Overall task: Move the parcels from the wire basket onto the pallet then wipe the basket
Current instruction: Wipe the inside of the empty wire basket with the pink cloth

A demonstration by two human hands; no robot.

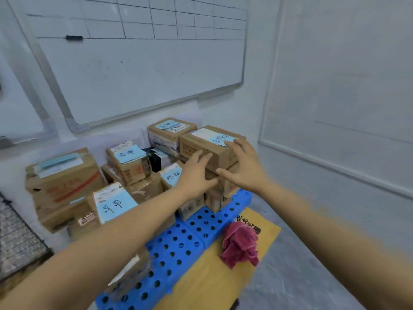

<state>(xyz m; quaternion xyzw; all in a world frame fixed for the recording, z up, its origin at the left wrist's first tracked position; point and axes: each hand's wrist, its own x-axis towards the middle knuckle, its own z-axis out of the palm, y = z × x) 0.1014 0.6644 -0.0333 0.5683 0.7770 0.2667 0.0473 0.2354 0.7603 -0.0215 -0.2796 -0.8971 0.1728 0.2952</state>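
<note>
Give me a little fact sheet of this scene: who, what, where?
Hands: left hand and right hand, fingers straight, against the top parcel
Pallet: blue pallet, parcels stacked mostly at its far end
Cloth: red cloth crumpled beside the pallet on a yellow mat
Basket: wire basket at left edge, contents unseen
Wall: whiteboard

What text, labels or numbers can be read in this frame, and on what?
"YOUR": apparently the first word of dark print on the side of the top box; the rest is blurred.
Blue notes on the parcels: handwritten characters, too blurred to read.
Red print on the big left box: blurred.
Black print on the yellow mat: blurred.
Whiteboard: ruled lines, no text.
</note>
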